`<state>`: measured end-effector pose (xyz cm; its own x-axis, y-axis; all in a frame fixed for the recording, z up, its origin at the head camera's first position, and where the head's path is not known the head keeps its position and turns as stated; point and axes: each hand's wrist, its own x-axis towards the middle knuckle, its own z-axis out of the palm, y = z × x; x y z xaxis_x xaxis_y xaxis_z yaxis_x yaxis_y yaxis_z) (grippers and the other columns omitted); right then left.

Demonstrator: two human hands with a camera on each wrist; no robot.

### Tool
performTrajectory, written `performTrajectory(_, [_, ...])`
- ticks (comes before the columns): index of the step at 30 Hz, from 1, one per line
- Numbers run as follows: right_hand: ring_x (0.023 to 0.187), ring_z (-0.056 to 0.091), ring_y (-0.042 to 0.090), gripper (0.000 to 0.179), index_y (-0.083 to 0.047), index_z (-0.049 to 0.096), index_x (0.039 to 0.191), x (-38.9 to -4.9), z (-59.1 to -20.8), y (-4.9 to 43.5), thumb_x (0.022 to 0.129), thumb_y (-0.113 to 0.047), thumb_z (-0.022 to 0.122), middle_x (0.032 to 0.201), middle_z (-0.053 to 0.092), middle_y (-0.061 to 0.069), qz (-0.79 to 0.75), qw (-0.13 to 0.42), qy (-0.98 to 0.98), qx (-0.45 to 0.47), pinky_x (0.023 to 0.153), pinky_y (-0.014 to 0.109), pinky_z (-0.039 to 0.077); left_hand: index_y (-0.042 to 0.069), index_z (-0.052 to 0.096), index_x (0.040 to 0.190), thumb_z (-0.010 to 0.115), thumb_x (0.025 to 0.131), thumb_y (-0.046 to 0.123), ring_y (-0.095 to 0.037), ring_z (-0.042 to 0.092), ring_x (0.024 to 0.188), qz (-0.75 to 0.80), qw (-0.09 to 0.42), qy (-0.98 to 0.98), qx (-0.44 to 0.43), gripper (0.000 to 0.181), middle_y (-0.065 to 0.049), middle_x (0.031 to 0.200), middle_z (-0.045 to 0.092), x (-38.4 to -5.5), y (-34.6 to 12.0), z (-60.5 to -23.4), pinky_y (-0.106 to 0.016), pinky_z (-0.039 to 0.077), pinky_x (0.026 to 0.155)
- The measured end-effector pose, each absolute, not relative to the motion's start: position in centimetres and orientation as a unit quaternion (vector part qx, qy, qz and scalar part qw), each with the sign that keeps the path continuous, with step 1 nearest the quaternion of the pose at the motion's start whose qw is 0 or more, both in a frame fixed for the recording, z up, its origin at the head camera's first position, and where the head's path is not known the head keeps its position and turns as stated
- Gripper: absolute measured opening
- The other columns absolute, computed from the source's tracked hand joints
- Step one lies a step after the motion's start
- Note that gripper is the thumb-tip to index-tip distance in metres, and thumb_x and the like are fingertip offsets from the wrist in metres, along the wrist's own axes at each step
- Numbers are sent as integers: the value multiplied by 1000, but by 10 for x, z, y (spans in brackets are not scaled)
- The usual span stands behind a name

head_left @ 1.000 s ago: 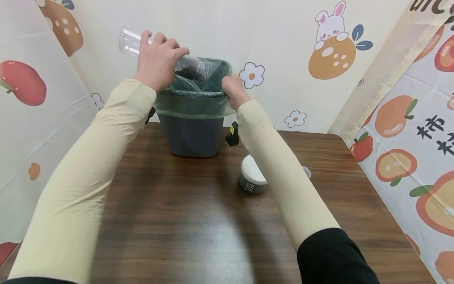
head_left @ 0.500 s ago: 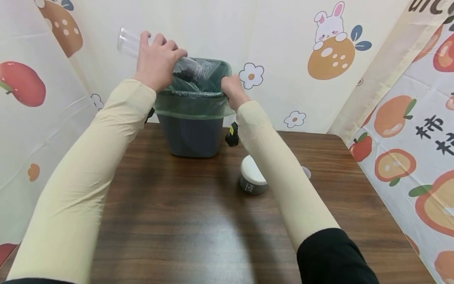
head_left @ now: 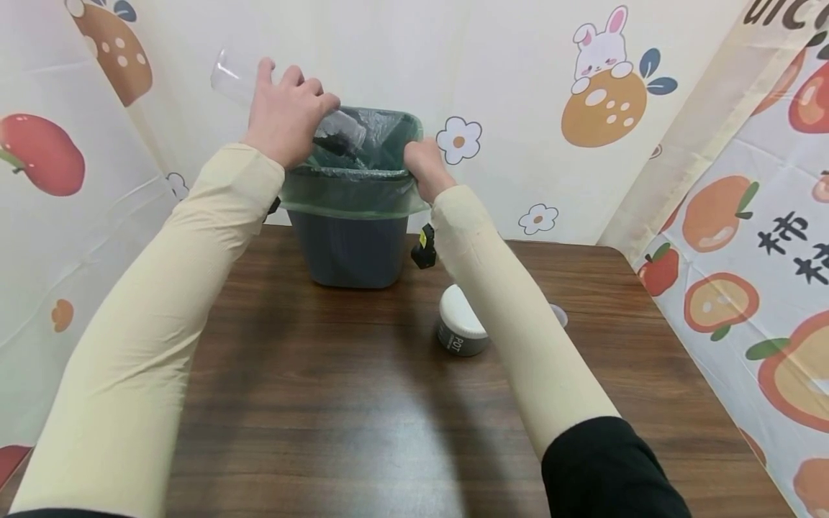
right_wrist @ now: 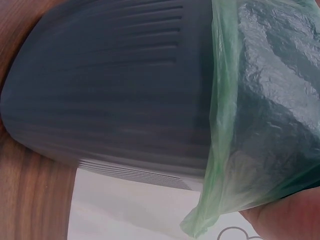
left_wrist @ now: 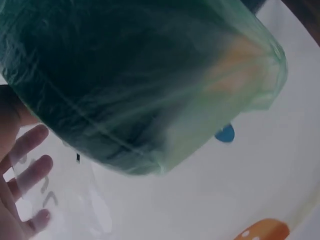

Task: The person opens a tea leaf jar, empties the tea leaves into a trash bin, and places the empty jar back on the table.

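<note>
My left hand point(head_left: 285, 115) grips a clear plastic cup point(head_left: 233, 75) from above. The cup lies tilted, with its base up to the left and its mouth end inside the bin. Dark material shows near that lower end, against the green liner. A thin green bag point(head_left: 350, 193) lines the dark grey bin point(head_left: 350, 248) and folds over its rim. At the right side of the rim my right hand point(head_left: 427, 165) holds the edge with curled fingers; the fingertips are hidden. The left wrist view shows left fingers point(left_wrist: 31, 175) against the clear plastic.
The bin stands at the back of a brown wooden table point(head_left: 337, 403). A white-lidded jar marked POT point(head_left: 461, 324) sits partly behind my right forearm. A small clear piece point(head_left: 560, 315) peeks out beyond that forearm. Printed curtains point(head_left: 505, 72) enclose the back and sides.
The cup has shifted slightly left and tips a little more steeply. The dark material now shows more clearly near its mouth. My right hand and the bin hold still.
</note>
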<state>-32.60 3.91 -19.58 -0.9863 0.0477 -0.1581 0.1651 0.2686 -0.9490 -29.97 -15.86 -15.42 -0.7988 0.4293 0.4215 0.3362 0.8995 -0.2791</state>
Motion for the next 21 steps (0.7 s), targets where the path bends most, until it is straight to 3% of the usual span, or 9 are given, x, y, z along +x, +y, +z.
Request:
performTrajectory(5, [101,35,13,51,-9,26,148,-326,-196,38,98,-7,30,132,38,-1,-602,46,794,68,89,19,34,6,51,129,65,75,-4,-43,42,107,75,232,-947,-211,57,-23,114,54,-299,-160,-154,-64,21,98])
performTrajectory(10, [102,35,13,51,-10,24,149,-326,-196,37,99,-9,30,134,37,-2,-600,52,795,69,89,19,34,4,52,124,61,79,-8,-43,41,107,110,245,-939,-214,47,-24,111,53,-300,-158,-156,-62,14,105])
performTrajectory(16, [105,36,12,51,-11,24,150,-327,-195,37,100,-11,29,135,37,-2,-597,50,797,72,92,19,34,5,50,126,59,81,-5,-43,42,103,100,259,-937,-212,46,-23,109,52,-302,-157,-157,-62,27,94])
performTrajectory(21, [103,36,12,49,-11,25,149,-328,-195,38,100,-11,29,131,39,-1,-593,50,800,73,91,20,34,6,52,121,56,82,-10,-42,41,106,119,278,-926,-227,42,-23,108,52,-304,-157,-158,-60,20,102])
